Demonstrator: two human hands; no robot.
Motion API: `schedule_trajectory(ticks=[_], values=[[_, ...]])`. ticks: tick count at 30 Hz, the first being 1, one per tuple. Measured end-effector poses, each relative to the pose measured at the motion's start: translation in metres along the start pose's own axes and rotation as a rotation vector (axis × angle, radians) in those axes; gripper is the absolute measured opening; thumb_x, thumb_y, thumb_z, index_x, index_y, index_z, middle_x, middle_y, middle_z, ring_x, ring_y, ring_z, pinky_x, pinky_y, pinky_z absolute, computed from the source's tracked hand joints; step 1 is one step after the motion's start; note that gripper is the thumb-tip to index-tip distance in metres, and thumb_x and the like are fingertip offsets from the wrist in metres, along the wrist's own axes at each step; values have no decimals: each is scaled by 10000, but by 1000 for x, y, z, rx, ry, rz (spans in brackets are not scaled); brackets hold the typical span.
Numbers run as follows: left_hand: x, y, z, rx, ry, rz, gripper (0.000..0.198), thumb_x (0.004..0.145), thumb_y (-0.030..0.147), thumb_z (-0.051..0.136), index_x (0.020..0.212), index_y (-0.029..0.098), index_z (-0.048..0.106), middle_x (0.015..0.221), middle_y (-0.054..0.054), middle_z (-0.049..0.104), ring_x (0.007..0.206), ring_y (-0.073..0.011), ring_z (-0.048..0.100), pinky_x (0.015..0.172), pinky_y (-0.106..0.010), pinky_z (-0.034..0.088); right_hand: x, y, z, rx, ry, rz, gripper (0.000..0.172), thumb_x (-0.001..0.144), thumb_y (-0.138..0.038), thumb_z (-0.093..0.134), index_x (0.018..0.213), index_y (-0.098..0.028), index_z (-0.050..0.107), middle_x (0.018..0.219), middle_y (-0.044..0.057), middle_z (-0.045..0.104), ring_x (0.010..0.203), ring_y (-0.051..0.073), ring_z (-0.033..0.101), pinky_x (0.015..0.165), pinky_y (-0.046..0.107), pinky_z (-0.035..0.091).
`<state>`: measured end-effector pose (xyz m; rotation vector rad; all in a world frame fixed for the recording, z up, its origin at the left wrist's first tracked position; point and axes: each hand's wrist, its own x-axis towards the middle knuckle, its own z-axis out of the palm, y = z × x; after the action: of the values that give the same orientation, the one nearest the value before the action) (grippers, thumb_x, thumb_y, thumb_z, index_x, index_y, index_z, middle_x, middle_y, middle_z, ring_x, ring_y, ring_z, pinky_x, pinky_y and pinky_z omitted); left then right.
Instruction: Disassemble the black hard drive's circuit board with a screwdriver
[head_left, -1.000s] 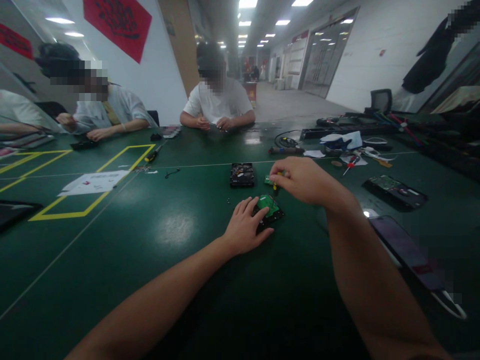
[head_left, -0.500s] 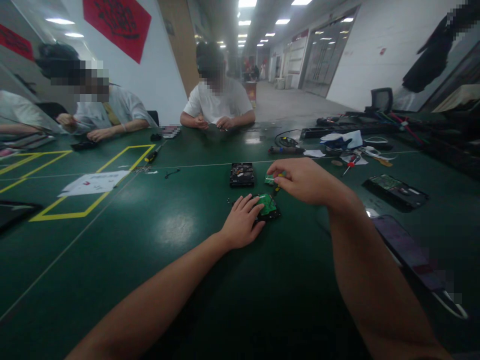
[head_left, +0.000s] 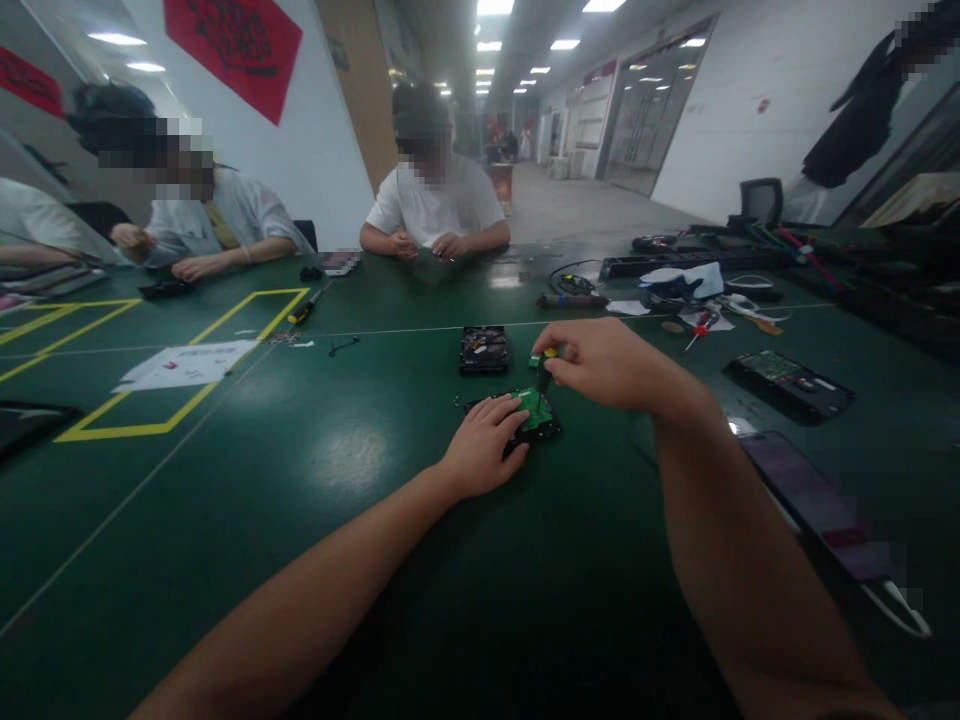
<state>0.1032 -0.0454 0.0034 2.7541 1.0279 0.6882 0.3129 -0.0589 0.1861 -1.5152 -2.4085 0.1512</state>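
A small black hard drive with a green circuit board (head_left: pixel 535 411) on top lies on the green table (head_left: pixel 360 560) in front of me. My left hand (head_left: pixel 486 446) rests on its left side, fingers spread flat and pressing it down. My right hand (head_left: pixel 600 362) is closed around a small screwdriver with a yellow and black handle (head_left: pixel 545 368), held upright with its tip down on the green board. A second black drive (head_left: pixel 484 349) lies just behind, with a small green part (head_left: pixel 535 360) beside it.
Two other people sit at the far side of the table with their hands on small parts. A sheet of paper (head_left: pixel 187 364) lies inside yellow floor-tape lines at left. Tools, cables and another drive (head_left: pixel 787 382) are at right; a dark phone (head_left: pixel 814 505) lies near my right forearm.
My left hand and the drive slid slightly away from me. My right hand brought the screwdriver more upright over the green board.
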Motion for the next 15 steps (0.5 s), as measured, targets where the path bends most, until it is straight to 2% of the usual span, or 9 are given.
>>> schedule_trajectory(ticks=[5, 11, 15], values=[[0, 0, 0, -25, 3, -5, 510, 954, 372, 618, 1434, 205, 575, 1540, -131, 537, 1477, -330, 443, 1241, -578, 343, 2, 2, 3, -24, 37, -29, 216, 947, -254, 574, 1023, -192, 765, 976, 59, 783, 820, 191, 678, 758, 297, 443], [1, 0, 1, -14, 6, 0, 501, 955, 367, 617, 1424, 196, 586, 1531, -130, 545, 1468, -328, 454, 1241, -566, 350, 3, 5, 6, -7, 18, -24, 275, 911, -127, 555, 1067, -200, 769, 1060, 58, 793, 941, 210, 706, 854, 308, 468], [1, 0, 1, -15, 5, 6, 503, 960, 370, 613, 1426, 183, 584, 1530, -136, 546, 1469, -328, 451, 1242, -563, 347, 3, 5, 7, -25, 21, -31, 278, 924, -134, 561, 1128, -189, 742, 1103, 74, 786, 933, 210, 703, 846, 306, 466]])
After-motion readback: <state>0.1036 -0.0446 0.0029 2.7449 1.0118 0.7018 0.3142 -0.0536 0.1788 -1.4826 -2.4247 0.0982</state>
